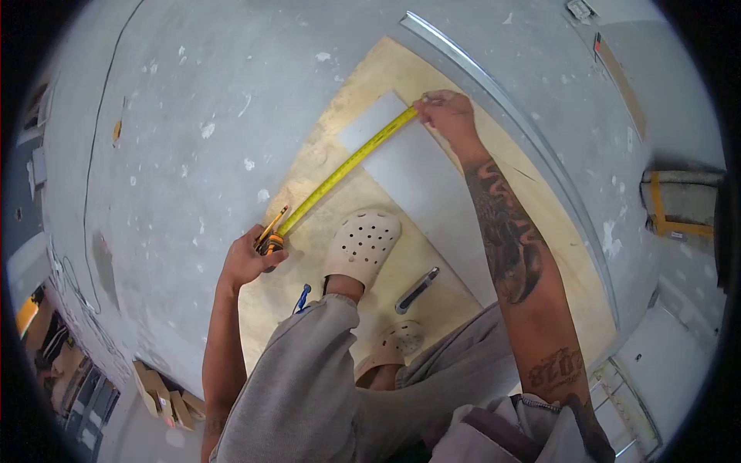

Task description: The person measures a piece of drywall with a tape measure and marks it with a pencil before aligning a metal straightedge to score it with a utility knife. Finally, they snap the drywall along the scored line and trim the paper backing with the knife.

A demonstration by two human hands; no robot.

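Note:
My left hand (pixel 248 258) is closed round the case of a tape measure (pixel 347 166), and a pencil (pixel 273 221) sticks up from the same hand. The yellow blade runs out to my right hand (pixel 448 116), whose fingers pinch its far end. Under the blade's far part lies a white-grey board strip (pixel 432 193) on a larger sheet of plywood (pixel 328 143). Beside my shoe, a utility knife (pixel 417 290) rests on the plywood.
A long metal profile (pixel 513 127) lies along the plywood's right edge. My cream clogs (pixel 364 245) stand on the sheet. A small blue object (pixel 302 297) is by my knee. Cardboard pieces (pixel 164 393) lie lower left; a taped bundle (pixel 679 202) is at right. A cable (pixel 100 116) crosses the floor.

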